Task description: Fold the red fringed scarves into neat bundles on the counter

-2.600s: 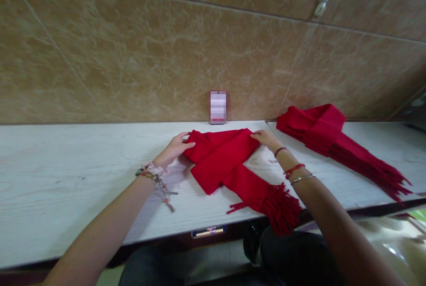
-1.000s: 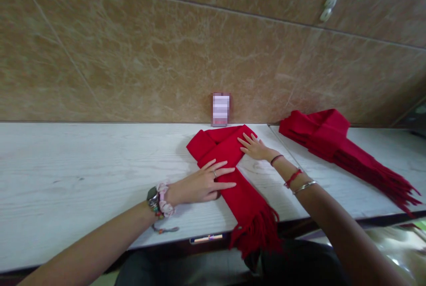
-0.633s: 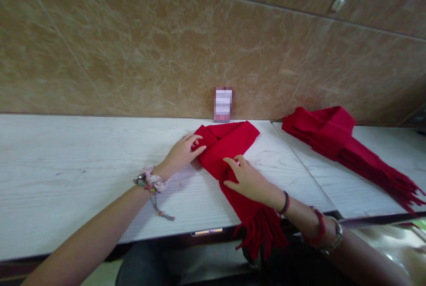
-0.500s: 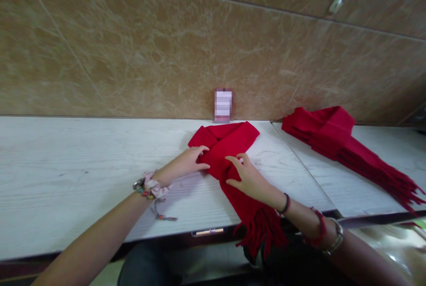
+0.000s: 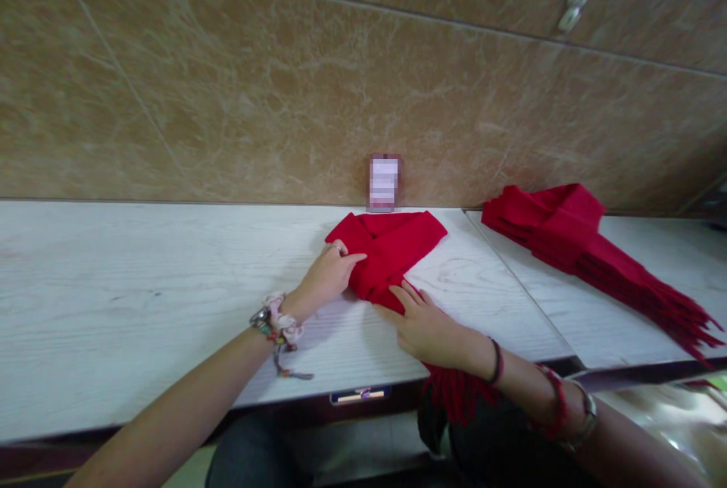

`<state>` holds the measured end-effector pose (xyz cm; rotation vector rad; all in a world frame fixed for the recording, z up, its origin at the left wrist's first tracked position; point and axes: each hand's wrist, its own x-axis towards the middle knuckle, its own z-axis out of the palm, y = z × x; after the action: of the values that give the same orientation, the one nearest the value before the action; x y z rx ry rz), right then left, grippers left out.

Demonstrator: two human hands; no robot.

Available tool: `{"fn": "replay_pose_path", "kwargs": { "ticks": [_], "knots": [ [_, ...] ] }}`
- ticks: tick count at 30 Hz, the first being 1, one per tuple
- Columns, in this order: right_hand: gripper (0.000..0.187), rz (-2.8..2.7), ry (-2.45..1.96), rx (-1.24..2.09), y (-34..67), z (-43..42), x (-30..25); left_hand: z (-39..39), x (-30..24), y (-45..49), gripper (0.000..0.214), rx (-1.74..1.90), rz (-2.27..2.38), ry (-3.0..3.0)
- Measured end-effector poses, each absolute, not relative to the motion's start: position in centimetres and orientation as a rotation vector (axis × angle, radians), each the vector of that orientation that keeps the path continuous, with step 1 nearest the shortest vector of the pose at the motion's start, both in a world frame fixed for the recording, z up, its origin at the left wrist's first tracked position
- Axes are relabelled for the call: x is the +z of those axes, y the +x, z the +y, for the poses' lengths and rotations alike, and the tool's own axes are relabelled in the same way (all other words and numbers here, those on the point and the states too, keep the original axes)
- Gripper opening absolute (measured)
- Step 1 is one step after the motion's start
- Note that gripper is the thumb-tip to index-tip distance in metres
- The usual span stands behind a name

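A folded red scarf (image 5: pixel 391 245) lies on the white table, its upper part bent into a crossed loop and its fringe (image 5: pixel 457 393) hanging past the front edge. On its left edge, my left hand (image 5: pixel 332 272) is closed, fingers curled at the cloth and the thumb across the top. My right hand (image 5: pixel 429 325) rests over the scarf's lower part, open, with its fingers stretched apart on the fabric. That hand hides much of the scarf's tail.
Another folded red scarf (image 5: pixel 545 223) with fringe lies to the right, beyond a seam in the white tabletop (image 5: pixel 141 306). A phone-like object (image 5: pixel 384 183), its screen blurred, leans against the brown marbled wall (image 5: pixel 255 94). A metal drawer handle (image 5: pixel 360 395) sits below the front edge.
My left hand has closed on the scarf's left edge. My right hand has moved down and lies flatter on the cloth. The other scarf has stayed put.
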<state>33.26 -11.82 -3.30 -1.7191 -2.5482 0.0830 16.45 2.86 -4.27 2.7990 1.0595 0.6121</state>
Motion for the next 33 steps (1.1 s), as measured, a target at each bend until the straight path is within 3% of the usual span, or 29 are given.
{"fn": "replay_pose_path", "kwargs": {
  "ticks": [3, 6, 11, 18, 25, 29, 33],
  "knots": [
    [0.042, -2.615, -1.597, 0.300, 34.8, -11.4, -1.5, 1.7, -4.0, 16.7, 0.035, 0.678, 0.940, 2.891],
    [0.032, -2.500, -1.493, 0.391, 37.7, -9.4, 0.4, 1.1, -3.9, 16.9, 0.049, 0.515, 0.751, 2.967],
    [0.041, -2.312, -1.628, -0.293, 41.5, -4.7, -0.9, 0.8, -4.5, 17.7, 0.045, 0.461, 0.657, 2.984],
    [0.034, -2.451, -1.541, -0.388, 41.8, -2.9, -4.5, 0.2, -5.1, 18.5, 0.043, 0.577, 0.790, 3.054],
    [0.036, -2.382, -1.474, -0.058, 43.7, -4.0, -4.4, -0.1, -3.1, 17.7, 0.035, 0.484, 0.492, 2.921],
    [0.047, -2.370, -1.369, -0.035, 42.1, -3.8, -3.1, 2.1, -3.1, 17.1, 0.040, 0.754, 0.774, 2.841],
    [0.053, -2.544, -1.386, 0.000, 40.1, -3.8, -3.6, 4.8, -5.6, 16.2, 0.042, 0.465, 1.046, 2.882]
  ]
}}
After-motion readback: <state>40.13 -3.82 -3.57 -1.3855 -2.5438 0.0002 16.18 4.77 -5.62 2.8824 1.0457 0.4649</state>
